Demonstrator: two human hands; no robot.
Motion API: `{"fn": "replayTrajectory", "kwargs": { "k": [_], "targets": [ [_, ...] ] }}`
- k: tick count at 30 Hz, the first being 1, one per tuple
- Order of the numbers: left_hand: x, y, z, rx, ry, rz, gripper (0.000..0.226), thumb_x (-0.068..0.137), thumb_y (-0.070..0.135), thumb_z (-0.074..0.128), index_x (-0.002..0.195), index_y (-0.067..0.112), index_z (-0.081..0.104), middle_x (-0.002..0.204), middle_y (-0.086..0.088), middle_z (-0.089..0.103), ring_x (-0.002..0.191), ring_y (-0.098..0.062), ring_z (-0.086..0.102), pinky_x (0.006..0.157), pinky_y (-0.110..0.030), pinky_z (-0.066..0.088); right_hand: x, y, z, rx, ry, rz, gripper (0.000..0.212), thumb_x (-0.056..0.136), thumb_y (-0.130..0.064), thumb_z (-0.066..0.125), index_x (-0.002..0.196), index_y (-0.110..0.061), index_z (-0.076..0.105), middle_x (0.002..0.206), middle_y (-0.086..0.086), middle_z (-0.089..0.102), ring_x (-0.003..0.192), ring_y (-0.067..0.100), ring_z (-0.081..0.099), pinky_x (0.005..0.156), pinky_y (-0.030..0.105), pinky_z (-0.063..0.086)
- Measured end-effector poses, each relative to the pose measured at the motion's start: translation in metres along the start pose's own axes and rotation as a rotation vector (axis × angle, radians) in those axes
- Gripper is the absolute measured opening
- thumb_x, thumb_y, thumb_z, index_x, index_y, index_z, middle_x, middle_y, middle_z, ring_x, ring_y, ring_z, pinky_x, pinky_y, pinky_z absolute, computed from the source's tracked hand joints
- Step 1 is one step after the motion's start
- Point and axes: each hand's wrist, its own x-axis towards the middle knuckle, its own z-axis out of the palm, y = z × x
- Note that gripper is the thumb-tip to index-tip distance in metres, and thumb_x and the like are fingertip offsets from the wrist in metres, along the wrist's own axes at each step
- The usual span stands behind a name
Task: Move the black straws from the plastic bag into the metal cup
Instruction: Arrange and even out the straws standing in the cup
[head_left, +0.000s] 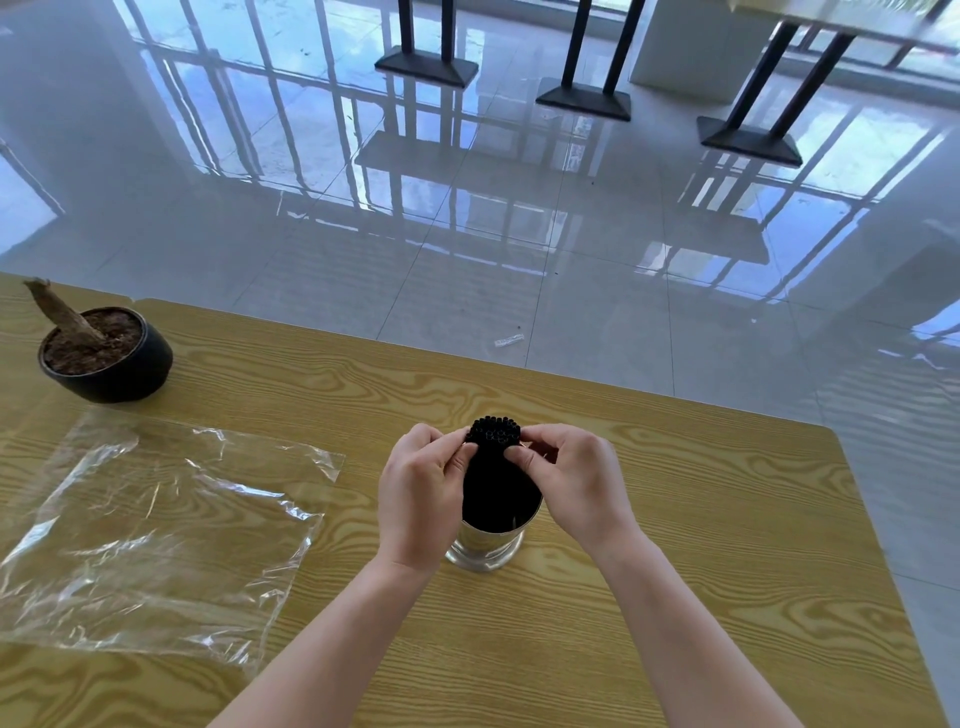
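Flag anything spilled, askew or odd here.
Nothing is spilled. The bundle of black straws stands in the shiny metal cup. Oddities: a small white scrap lies on the tiled floor; the round black pot holds only a leaning bare stump.

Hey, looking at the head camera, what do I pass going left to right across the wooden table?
plastic bag → left hand → black straws standing in the metal cup → right hand. The plant pot sits behind the bag in the same stretch, so it is left out.
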Motion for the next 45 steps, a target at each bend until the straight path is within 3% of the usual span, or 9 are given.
{"fn": "replayTrajectory", "kwargs": {
  "k": [3, 6, 10, 15, 20, 24, 29, 41, 45],
  "targets": [
    [-0.003, 0.001, 0.000, 0.049, -0.025, 0.032, 0.016, 0.098, 0.015, 0.059, 0.091, 0.013, 0.073, 0.075, 0.005, 0.051, 0.071, -0.016, 0.051, 0.058, -0.033, 0.048, -0.001, 0.000, -0.002, -0.008, -0.010, -0.017, 0.027, 0.084, -0.027, 0.081, 0.110, -0.024, 0.078, 0.084, -0.018, 0.072, 0.081, 0.001, 0.067, 0.073, 0.020, 0.053],
    [-0.005, 0.001, 0.000, 0.105, -0.050, 0.010, 0.018, 0.099, 0.018, 0.054, 0.095, 0.015, 0.072, 0.078, 0.006, 0.048, 0.076, -0.014, 0.048, 0.060, -0.028, 0.045, -0.002, 0.000, -0.006, -0.031, -0.056, -0.029, 0.034, 0.083, -0.028, 0.082, 0.116, -0.024, 0.075, 0.078, -0.014, 0.072, 0.074, 0.003, 0.066, 0.072, 0.024, 0.055],
    [-0.008, 0.001, -0.001, 0.149, -0.107, -0.059, 0.035, 0.086, 0.021, 0.059, 0.119, 0.016, 0.069, 0.081, 0.007, 0.045, 0.080, -0.012, 0.045, 0.064, -0.019, 0.037, -0.004, 0.000, -0.008, -0.067, -0.074, -0.027, 0.048, 0.080, -0.028, 0.084, 0.125, -0.022, 0.070, 0.076, -0.014, 0.069, 0.069, 0.004, 0.062, 0.074, 0.028, 0.055],
    [-0.008, 0.002, -0.003, 0.164, -0.109, -0.056, 0.044, 0.082, 0.044, 0.073, 0.119, 0.020, 0.069, 0.084, 0.007, 0.046, 0.083, -0.015, 0.049, 0.068, -0.026, 0.046, -0.005, -0.005, -0.008, -0.089, -0.056, -0.060, 0.038, 0.079, -0.027, 0.085, 0.115, -0.022, 0.074, 0.070, -0.009, 0.067, 0.064, 0.006, 0.058, 0.068, 0.034, 0.055],
    [-0.008, 0.001, -0.003, 0.206, -0.111, -0.079, 0.066, 0.082, 0.049, 0.075, 0.135, 0.014, 0.061, 0.088, 0.005, 0.046, 0.087, -0.016, 0.050, 0.069, -0.026, 0.044, -0.005, -0.007, -0.008, -0.125, -0.032, -0.051, 0.050, 0.084, -0.030, 0.081, 0.131, -0.017, 0.067, 0.081, -0.010, 0.067, 0.074, 0.007, 0.059, 0.072, 0.019, 0.045],
    [-0.009, 0.002, -0.004, 0.217, -0.113, -0.073, 0.052, 0.087, 0.046, 0.069, 0.130, 0.016, 0.064, 0.087, 0.005, 0.047, 0.085, -0.016, 0.050, 0.068, -0.029, 0.047, -0.005, -0.008, -0.009, -0.133, -0.023, -0.057, 0.043, 0.087, -0.030, 0.077, 0.128, -0.017, 0.069, 0.085, -0.007, 0.070, 0.079, 0.010, 0.062, 0.074, 0.020, 0.047],
    [-0.008, 0.005, -0.002, 0.252, -0.121, -0.046, 0.034, 0.094, 0.042, 0.059, 0.117, 0.018, 0.067, 0.085, 0.006, 0.046, 0.082, -0.014, 0.047, 0.068, -0.023, 0.039, -0.004, -0.013, -0.005, -0.121, 0.016, -0.057, 0.038, 0.088, -0.029, 0.076, 0.123, -0.015, 0.072, 0.092, -0.005, 0.074, 0.083, 0.009, 0.065, 0.069, 0.005, 0.038],
    [-0.008, 0.005, -0.009, 0.262, -0.179, -0.104, 0.053, 0.094, 0.036, 0.056, 0.141, 0.012, 0.054, 0.093, 0.006, 0.047, 0.093, -0.015, 0.048, 0.076, -0.025, 0.042, -0.005, -0.018, -0.007, -0.132, -0.006, -0.052, 0.041, 0.091, -0.031, 0.073, 0.128, -0.015, 0.068, 0.082, -0.010, 0.067, 0.078, 0.011, 0.061, 0.076, 0.023, 0.048],
    [-0.008, 0.004, -0.013, 0.272, -0.200, -0.125, 0.057, 0.095, 0.033, 0.053, 0.147, 0.013, 0.046, 0.100, 0.003, 0.050, 0.098, -0.016, 0.048, 0.083, -0.029, 0.047, -0.008, -0.019, -0.008, -0.142, -0.008, -0.036, 0.036, 0.096, -0.020, 0.065, 0.131, -0.012, 0.067, 0.096, -0.003, 0.072, 0.089, 0.013, 0.064, 0.080, 0.021, 0.045]
  ]
}}
